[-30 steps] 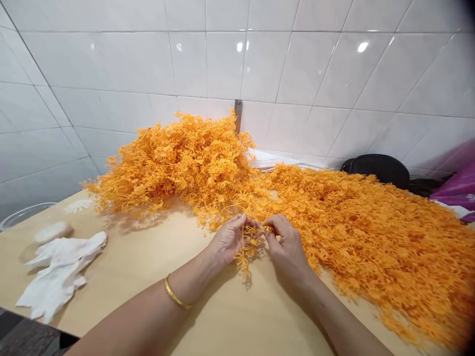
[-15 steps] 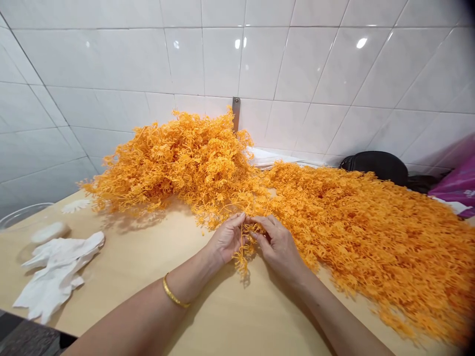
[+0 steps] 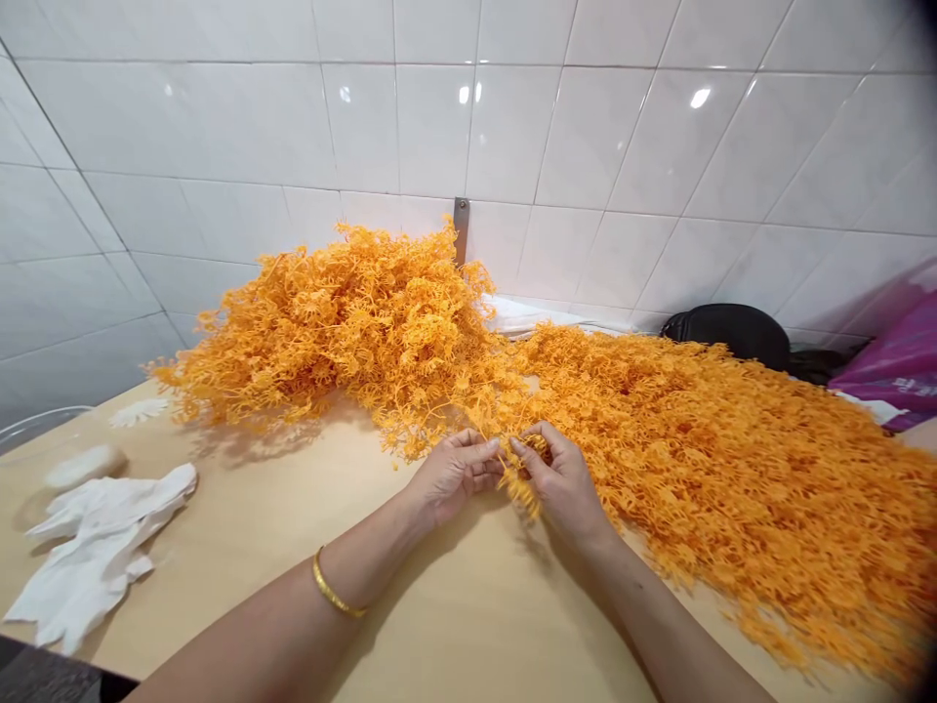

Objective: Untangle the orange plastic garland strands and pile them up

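Note:
An orange plastic sprig [image 3: 523, 493] hangs between my two hands over the light wooden table [image 3: 454, 625]. My left hand [image 3: 458, 474], with a gold bangle [image 3: 333, 596] on its wrist, has its fingers curled and pinched at the sprig's top. Fingers of my right hand [image 3: 560, 483] are closed on the sprig from the right. Just behind my hands lies a tall heap of orange sprigs [image 3: 344, 322]. A flatter spread of the same orange pieces [image 3: 732, 469] covers the table's right side.
White gloves [image 3: 99, 552] lie at the table's left, with a pale oval piece [image 3: 80, 467] and a clear bowl rim [image 3: 44, 422] behind them. A black bag [image 3: 728, 332] and a purple plastic bag [image 3: 893, 376] sit by the tiled wall at the right.
The hanging sprig has shifted from under my left hand to under my right hand. My hands have drawn closer together; the view has drifted slightly.

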`<state>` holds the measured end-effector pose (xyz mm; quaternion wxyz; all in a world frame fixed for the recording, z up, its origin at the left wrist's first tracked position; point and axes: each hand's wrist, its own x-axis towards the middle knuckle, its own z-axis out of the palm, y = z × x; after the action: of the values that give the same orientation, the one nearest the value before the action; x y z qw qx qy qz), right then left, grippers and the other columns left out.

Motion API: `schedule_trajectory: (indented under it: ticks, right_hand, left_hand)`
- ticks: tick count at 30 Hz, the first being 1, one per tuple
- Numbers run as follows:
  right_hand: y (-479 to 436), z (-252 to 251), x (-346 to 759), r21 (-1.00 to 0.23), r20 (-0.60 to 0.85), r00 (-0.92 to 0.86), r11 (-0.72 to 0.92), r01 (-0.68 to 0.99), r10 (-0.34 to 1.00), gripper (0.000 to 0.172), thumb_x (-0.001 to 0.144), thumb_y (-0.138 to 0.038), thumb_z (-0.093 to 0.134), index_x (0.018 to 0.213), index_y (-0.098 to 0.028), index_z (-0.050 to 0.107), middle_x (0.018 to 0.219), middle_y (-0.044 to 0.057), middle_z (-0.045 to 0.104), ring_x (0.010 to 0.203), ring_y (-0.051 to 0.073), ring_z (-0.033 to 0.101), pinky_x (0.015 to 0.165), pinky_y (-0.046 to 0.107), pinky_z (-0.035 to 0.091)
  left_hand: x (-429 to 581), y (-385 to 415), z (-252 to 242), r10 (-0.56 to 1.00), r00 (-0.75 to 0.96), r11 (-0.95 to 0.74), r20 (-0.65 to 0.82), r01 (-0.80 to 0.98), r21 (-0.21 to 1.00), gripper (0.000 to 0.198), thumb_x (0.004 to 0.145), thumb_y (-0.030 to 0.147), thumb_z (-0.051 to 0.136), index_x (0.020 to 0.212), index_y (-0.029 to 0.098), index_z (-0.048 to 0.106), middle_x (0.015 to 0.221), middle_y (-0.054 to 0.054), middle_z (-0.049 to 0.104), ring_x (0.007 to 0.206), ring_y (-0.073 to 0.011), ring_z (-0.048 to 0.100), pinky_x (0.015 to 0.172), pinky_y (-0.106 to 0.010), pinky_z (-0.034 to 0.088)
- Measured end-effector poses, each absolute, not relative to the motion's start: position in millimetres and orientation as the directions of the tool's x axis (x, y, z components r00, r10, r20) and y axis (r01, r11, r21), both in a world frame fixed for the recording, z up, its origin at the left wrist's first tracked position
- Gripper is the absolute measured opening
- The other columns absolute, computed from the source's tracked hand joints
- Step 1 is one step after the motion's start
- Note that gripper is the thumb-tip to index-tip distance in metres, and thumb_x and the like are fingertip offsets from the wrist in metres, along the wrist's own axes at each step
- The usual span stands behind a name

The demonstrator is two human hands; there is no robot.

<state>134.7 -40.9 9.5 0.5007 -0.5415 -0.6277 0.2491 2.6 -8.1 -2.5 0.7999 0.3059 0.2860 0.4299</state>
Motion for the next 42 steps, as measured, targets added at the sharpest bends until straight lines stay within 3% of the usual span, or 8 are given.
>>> schedule_trajectory:
  ticks: [4, 8, 12, 17, 21, 25, 38, 42]
  right_hand:
    - [-40.7, 5.9, 134.3, -0.871, 0.333, 0.103, 0.264, 0.414, 0.937, 0.017, 0.076, -0.033, 0.048, 0.069, -0.018, 0.048, 0.058, -0.004, 0.046, 0.053, 0.010, 0.041, 0.049, 0.021, 0.032]
    - [-38.6, 3.4, 135.3, -0.963, 0.221, 0.053, 0.210, 0.167, 0.974, 0.020, 0.074, -0.038, 0.050, 0.071, -0.018, 0.050, 0.062, -0.003, 0.050, 0.054, 0.010, 0.044, 0.050, 0.021, 0.035]
    - [-36.3, 2.4, 135.4, -0.992, 0.126, 0.056, 0.126, 0.011, 0.990, 0.022, 0.070, -0.040, 0.056, 0.069, -0.018, 0.049, 0.055, -0.005, 0.046, 0.047, 0.008, 0.041, 0.044, 0.020, 0.032]
    - [-35.6, 4.0, 136.0, -0.994, 0.107, 0.048, 0.108, -0.029, 0.993, 0.022, 0.071, -0.040, 0.056, 0.073, -0.018, 0.051, 0.050, -0.006, 0.043, 0.046, 0.007, 0.038, 0.045, 0.019, 0.031]
    - [-37.1, 4.6, 137.7, -0.998, 0.050, 0.013, 0.050, 0.039, 0.999, 0.028, 0.066, -0.039, 0.061, 0.082, -0.017, 0.055, 0.058, -0.004, 0.049, 0.050, 0.007, 0.042, 0.047, 0.019, 0.033]
    - [-38.1, 0.0, 136.2, -0.998, 0.052, -0.027, 0.053, 0.037, 0.998, 0.025, 0.066, -0.038, 0.061, 0.075, -0.016, 0.055, 0.063, -0.003, 0.052, 0.053, 0.007, 0.044, 0.049, 0.020, 0.035]
    - [-40.6, 9.4, 111.5, -0.896, -0.029, 0.168, 0.050, -0.442, 0.985, 0.027, 0.060, -0.034, 0.065, 0.060, -0.018, 0.043, 0.052, -0.006, 0.041, 0.041, 0.005, 0.037, 0.038, 0.018, 0.034]
    - [-34.0, 18.4, 132.6, -0.850, -0.034, 0.286, 0.123, -0.512, 0.958, 0.024, 0.063, -0.030, 0.063, 0.061, -0.020, 0.042, 0.053, -0.007, 0.041, 0.039, 0.003, 0.037, 0.047, 0.021, 0.045]
  left_hand:
    - [3.9, -11.1, -3.5, 0.841, 0.502, 0.445, -0.201, -0.431, 0.785, 0.016, 0.058, 0.007, 0.063, 0.063, 0.014, 0.049, 0.056, -0.003, 0.059, 0.054, -0.0134, 0.058, 0.056, -0.024, 0.043]
    - [3.9, -10.7, -2.3, 0.846, 0.494, 0.440, -0.201, -0.433, 0.787, 0.015, 0.056, 0.002, 0.056, 0.064, 0.013, 0.052, 0.054, -0.001, 0.057, 0.052, -0.0117, 0.057, 0.058, -0.024, 0.043]
    - [4.2, -10.5, -1.0, 0.848, 0.476, 0.432, -0.233, -0.367, 0.824, 0.006, 0.063, 0.012, 0.058, 0.059, 0.013, 0.053, 0.048, 0.001, 0.051, 0.045, -0.0083, 0.050, 0.050, -0.020, 0.038]
    - [4.8, -13.5, -2.0, 0.858, 0.476, 0.361, -0.194, -0.288, 0.887, 0.022, 0.065, 0.017, 0.060, 0.047, 0.014, 0.047, 0.042, 0.003, 0.042, 0.037, -0.0048, 0.037, 0.043, -0.019, 0.028]
    - [5.2, -16.1, 0.0, 0.874, 0.463, 0.308, -0.147, -0.292, 0.905, 0.019, 0.065, 0.013, 0.059, 0.048, 0.013, 0.049, 0.042, 0.002, 0.043, 0.039, -0.0049, 0.037, 0.043, -0.019, 0.027]
    - [5.6, -17.0, 1.0, 0.882, 0.453, 0.291, -0.133, -0.300, 0.908, 0.014, 0.063, 0.007, 0.056, 0.051, 0.012, 0.052, 0.043, 0.002, 0.045, 0.040, -0.0047, 0.037, 0.044, -0.018, 0.027]
    - [6.7, -11.4, 0.7, 0.858, 0.463, 0.464, -0.224, -0.509, 0.725, 0.008, 0.060, 0.007, 0.063, 0.060, 0.011, 0.056, 0.054, 0.002, 0.053, 0.045, -0.0040, 0.046, 0.049, -0.017, 0.037]
    - [-1.5, -10.9, 3.3, 0.830, 0.510, 0.525, -0.227, -0.575, 0.627, 0.009, 0.062, 0.009, 0.062, 0.060, 0.012, 0.054, 0.044, 0.005, 0.045, 0.044, -0.0059, 0.047, 0.058, -0.024, 0.045]
